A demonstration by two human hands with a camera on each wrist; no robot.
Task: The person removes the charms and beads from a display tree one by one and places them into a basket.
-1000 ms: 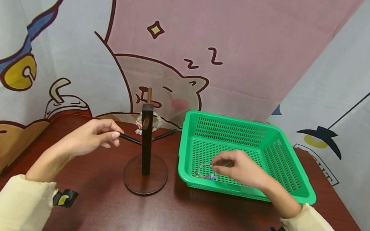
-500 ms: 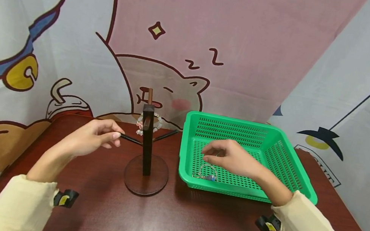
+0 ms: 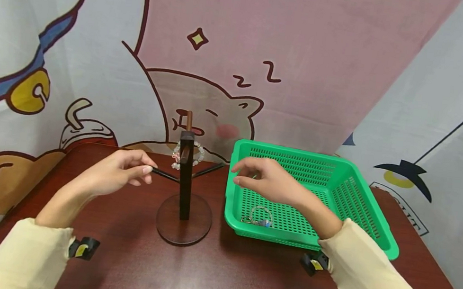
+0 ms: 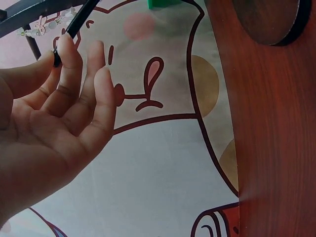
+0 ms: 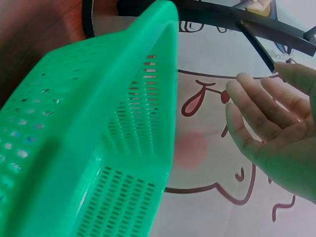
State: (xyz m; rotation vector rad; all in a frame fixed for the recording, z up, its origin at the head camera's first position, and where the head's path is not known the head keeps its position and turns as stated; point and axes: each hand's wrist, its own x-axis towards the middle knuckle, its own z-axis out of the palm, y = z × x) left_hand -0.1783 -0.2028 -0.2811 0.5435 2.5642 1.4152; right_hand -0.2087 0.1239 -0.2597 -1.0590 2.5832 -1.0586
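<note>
A dark wooden bracelet stand with a round base and thin side pegs stands on the table. My left hand pinches the end of its left peg between thumb and fingers, as the left wrist view also shows. A pale beaded bracelet with a pink butterfly charm hangs behind the post. My right hand, fingers loosely curved with nothing seen between them, hovers over the left side of the green basket. Inside the basket lies another clear beaded bracelet with a blue charm.
The basket's raised rim stands to the right of the stand. A reddish-brown table runs under everything. Behind it hangs a cartoon-printed cloth. The stand's right peg reaches toward the basket.
My right hand has risen from beside the basket's bracelet and moved left and away from me, toward the stand. The bracelet stays in the basket. My left hand keeps its pinch on the peg.
</note>
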